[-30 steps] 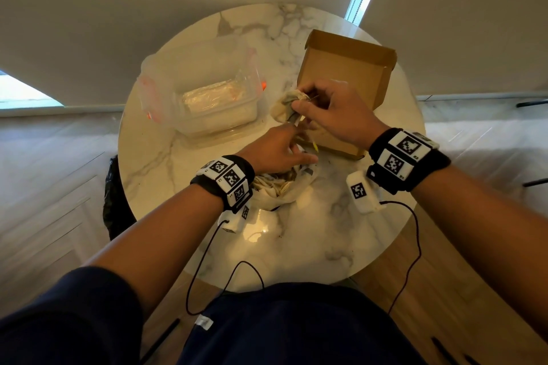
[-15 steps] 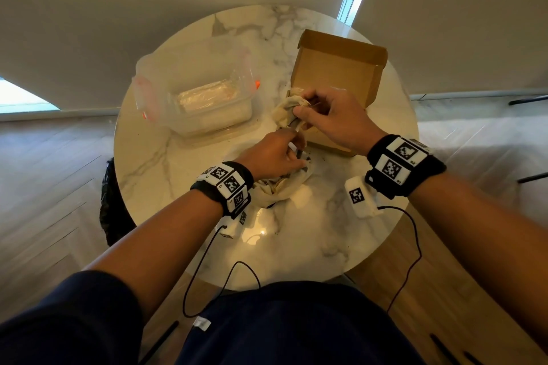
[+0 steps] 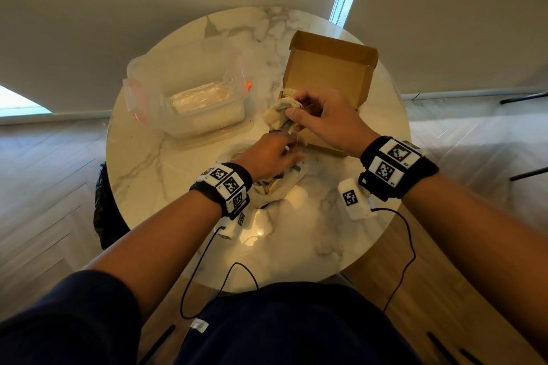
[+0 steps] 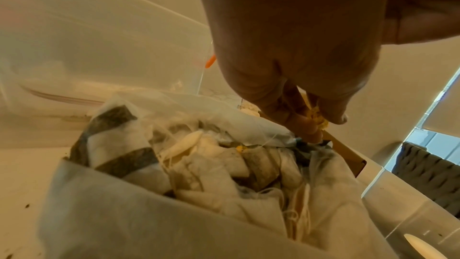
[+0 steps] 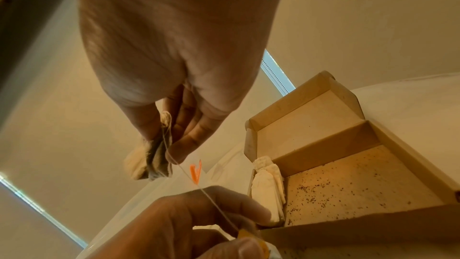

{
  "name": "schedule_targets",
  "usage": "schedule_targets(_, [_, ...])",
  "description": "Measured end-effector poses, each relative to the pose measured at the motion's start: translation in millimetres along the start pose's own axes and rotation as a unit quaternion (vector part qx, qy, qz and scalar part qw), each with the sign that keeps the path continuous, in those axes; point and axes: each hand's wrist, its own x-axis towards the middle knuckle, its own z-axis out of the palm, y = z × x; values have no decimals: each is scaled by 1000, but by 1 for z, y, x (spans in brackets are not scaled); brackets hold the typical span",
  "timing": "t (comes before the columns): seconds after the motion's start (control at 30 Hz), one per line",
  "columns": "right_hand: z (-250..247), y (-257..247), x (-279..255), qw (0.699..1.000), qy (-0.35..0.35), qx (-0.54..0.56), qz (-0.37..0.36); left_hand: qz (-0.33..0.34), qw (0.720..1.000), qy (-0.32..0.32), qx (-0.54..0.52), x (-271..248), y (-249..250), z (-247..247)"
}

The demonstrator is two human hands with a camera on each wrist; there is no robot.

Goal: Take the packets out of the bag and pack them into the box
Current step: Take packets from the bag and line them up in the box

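Note:
My right hand (image 3: pixel 299 114) (image 5: pixel 164 145) pinches a small bunch of tea-bag packets (image 3: pixel 277 115) (image 5: pixel 149 162) just left of the open cardboard box (image 3: pixel 329 74) (image 5: pixel 348 184). A thin string (image 5: pixel 199 186) runs from the bunch down to my left hand (image 3: pixel 281 151) (image 4: pixel 321 123), which pinches a yellow tag (image 4: pixel 317 119) at its end. Below the left hand lies the open white bag (image 3: pixel 278 190) (image 4: pixel 149 214), holding several more packets (image 4: pixel 224 164). A few packets (image 5: pixel 267 186) stand against the box's left wall.
A clear plastic container (image 3: pixel 189 92) with orange clips stands on the left of the round marble table (image 3: pixel 154 175). Dark crumbs speckle the box floor. A small white tagged device (image 3: pixel 353 198) lies near my right wrist. Cables hang off the front edge.
Both hands keep their holds and stay nearly in place. The left hand has drawn slightly back toward me, away from the right hand.

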Motion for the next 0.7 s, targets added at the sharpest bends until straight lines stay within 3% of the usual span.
schedule_targets(0.1, [-2, 0, -1, 1000, -6, 10, 0, 19, 1000, 1, 7, -2, 0, -1])
schedule_targets(0.23, [-11, 17, 1, 1000, 2, -22, 20, -18, 1000, 2, -20, -12, -9, -9])
schedule_targets(0.33, [-17, 33, 2, 992, 7, -119, 44, -26, 998, 25, -42, -22, -17, -24])
schedule_targets(0.53, [-7, 45, -2, 975, -100, -197, 24, 47, 995, 84, -25, -27, -17, -51])
schedule_targets(0.7, [2, 35, 3, 982, -101, -157, 39, 38, 991, 129, -22, -23, -14, -48])
